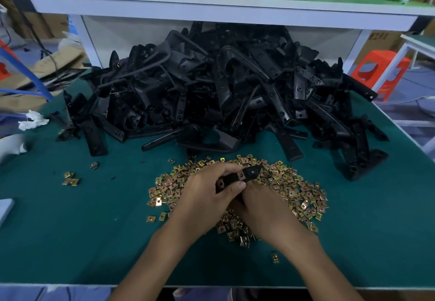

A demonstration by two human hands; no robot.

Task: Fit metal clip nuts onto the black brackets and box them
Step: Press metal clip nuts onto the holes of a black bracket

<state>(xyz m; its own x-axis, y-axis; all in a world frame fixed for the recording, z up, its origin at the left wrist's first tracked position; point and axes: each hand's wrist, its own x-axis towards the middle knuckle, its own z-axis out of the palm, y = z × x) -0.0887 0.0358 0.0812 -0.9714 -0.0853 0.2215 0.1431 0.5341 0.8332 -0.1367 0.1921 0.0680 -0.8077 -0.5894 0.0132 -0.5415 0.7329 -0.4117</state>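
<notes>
Both hands are working one bracket over the nuts.

The left hand [207, 192] and right hand [266, 211] are both gripping a bracket [250, 173] just above the nuts [294, 183]. A nut is probably being pushed on, so the next move is calling for firm seating, then boxing. Beyond the hands, the heap [211, 84] is waiting. Far right, a carton [379, 39] is showing print too blurred to read.

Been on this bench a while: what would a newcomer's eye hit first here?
First, the big bracket pile heaped at the back of the green table, under the shelf. In front of it lies a gold spread of clip nuts. Over that, the left hand and right hand grip one bracket.
</notes>
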